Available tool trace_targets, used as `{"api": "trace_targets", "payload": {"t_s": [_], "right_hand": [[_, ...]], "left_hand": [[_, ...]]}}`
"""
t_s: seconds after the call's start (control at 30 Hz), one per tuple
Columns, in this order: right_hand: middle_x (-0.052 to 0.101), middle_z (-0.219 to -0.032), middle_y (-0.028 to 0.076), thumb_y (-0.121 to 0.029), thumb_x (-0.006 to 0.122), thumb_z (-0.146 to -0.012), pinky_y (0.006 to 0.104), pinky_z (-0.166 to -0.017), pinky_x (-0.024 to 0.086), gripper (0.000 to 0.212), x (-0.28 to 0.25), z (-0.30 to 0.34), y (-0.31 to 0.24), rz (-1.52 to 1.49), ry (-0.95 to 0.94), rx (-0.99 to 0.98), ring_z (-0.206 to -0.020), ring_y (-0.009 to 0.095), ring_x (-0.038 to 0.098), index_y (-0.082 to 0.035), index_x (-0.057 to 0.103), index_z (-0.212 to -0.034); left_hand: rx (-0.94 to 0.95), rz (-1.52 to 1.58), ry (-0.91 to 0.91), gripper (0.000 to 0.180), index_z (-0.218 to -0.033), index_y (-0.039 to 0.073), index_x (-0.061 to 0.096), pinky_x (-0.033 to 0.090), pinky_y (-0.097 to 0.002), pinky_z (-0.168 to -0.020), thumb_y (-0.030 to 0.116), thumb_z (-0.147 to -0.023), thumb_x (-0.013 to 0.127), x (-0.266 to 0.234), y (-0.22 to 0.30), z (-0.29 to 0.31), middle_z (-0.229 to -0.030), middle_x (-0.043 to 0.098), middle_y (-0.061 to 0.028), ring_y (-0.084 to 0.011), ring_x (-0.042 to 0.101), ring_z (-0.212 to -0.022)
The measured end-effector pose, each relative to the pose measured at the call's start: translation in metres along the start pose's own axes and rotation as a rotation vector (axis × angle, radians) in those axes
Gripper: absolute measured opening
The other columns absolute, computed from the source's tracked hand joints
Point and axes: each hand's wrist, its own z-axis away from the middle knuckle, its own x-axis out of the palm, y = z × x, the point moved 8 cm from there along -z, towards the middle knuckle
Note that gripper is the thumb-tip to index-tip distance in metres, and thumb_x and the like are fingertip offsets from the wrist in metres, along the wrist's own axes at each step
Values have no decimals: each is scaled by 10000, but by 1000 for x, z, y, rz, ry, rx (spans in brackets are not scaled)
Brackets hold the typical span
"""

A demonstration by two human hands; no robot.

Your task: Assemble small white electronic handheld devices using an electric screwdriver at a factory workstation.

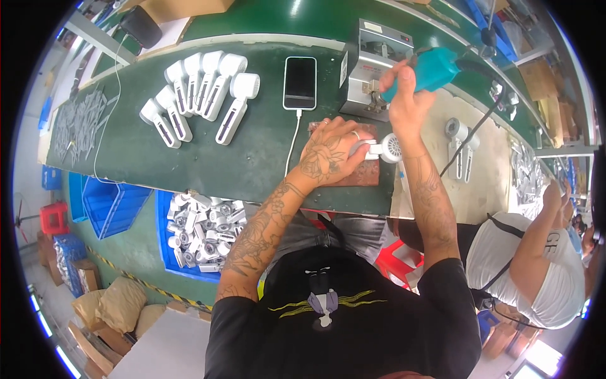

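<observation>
My left hand presses a white handheld fan down on a reddish-brown board. The fan's round grille sticks out to the right of my fingers, and its handle is mostly hidden under them. My right hand is closed round a teal power screwdriver with a black cable. Its tip points left, in front of a grey metal screw feeder, and I cannot tell whether it touches the feeder.
Several white fans lie in a fanned row to the left, beside a charging phone. Grey slim parts are piled at the far left. Below the table, a blue bin holds more fans. A co-worker sits at right.
</observation>
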Motion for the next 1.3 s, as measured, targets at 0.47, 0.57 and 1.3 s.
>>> {"api": "trace_targets", "payload": {"t_s": [0.47, 0.57, 1.3], "right_hand": [[576, -702, 64, -353, 630, -1007, 285, -551, 469, 401, -26, 57, -32, -176, 33, 185, -598, 153, 577, 46, 594, -1027], [578, -716, 62, -356, 644, -999, 283, -550, 472, 411, -24, 67, -33, -175, -32, 189, -601, 150, 583, 50, 585, -1038], [558, -702, 83, -508, 596, -994, 324, -566, 457, 518, -22, 79, -18, -86, -68, 199, -612, 180, 551, 5, 531, -978]], "left_hand": [[-1, -19, -25, 320, -1083, 88, 725, 379, -520, -1096, 341, -928, 605, -4, 4, -5, -1193, 643, -128, -359, 568, -1156], [12, -38, 49, 312, -1050, 73, 729, 382, -521, -1092, 333, -924, 612, -2, 1, -2, -1169, 646, -125, -360, 570, -1151], [110, 19, 123, 249, -1125, 126, 701, 440, -455, -933, 190, -890, 646, -12, 18, -5, -1226, 623, -17, -292, 596, -1021]]}}
